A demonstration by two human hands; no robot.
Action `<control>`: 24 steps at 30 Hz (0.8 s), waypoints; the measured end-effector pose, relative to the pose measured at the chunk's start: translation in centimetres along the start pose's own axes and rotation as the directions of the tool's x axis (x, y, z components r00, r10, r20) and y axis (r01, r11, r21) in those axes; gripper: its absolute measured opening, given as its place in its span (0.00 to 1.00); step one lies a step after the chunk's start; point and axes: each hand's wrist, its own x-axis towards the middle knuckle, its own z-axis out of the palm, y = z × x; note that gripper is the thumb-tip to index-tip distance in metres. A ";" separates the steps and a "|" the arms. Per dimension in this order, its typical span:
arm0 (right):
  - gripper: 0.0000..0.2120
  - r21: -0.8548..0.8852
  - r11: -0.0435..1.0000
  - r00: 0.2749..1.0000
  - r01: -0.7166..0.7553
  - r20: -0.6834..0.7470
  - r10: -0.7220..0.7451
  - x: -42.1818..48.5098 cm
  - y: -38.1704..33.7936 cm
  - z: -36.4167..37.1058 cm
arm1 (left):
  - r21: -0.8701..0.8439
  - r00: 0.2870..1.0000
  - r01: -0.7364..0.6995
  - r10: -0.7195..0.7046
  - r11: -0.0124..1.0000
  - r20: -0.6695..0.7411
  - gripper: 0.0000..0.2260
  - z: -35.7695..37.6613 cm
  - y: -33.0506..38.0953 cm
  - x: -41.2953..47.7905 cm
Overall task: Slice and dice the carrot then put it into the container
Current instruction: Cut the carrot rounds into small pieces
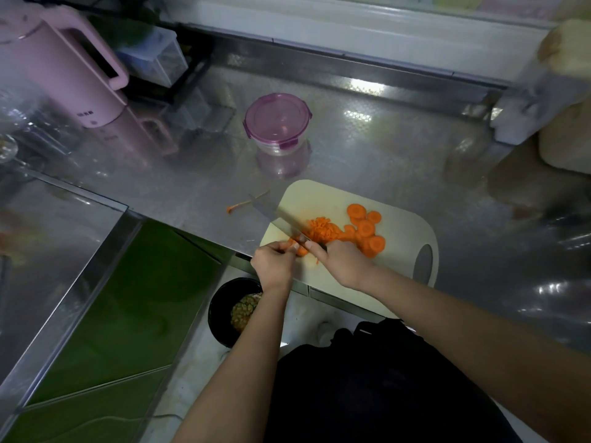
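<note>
A cream cutting board (323, 196) lies on the steel counter. On it sit several round carrot slices (366, 228) at the right and a heap of diced carrot (319, 230) in the middle. My left hand (275, 262) pinches a small stack of carrot slices (295, 247) at the board's near left edge. My right hand (342, 262) grips the handle of a knife (278, 215), whose blade points away to the left and comes down on that stack. A round clear container with a purple lid (276, 121) stands beyond the board, lid on.
A carrot end with its stem (238, 206) lies on the counter left of the board. A pink electric kettle (64, 65) stands at the back left. On the floor below the counter's edge sits a black bin (224, 305). White bags crowd the right (543, 113).
</note>
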 end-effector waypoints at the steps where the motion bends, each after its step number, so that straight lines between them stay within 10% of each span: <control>1: 0.22 0.005 1.000 1.000 0.006 0.002 -0.006 -0.2 -0.2 0.1 | 0.005 1.000 -0.003 0.003 1.000 -0.001 0.04 -0.1 0.1 0.0; 10: 0.25 -0.140 0.989 0.999 -0.039 -0.014 0.037 -0.3 0.0 1.5 | 0.035 0.999 -0.023 0.022 0.999 0.031 0.03 -0.3 0.4 0.0; 24: 0.30 0.078 0.997 0.999 -0.008 -0.048 0.012 1.9 0.9 0.5 | -0.002 1.000 -0.016 0.016 1.000 0.018 0.05 -0.1 -0.6 0.8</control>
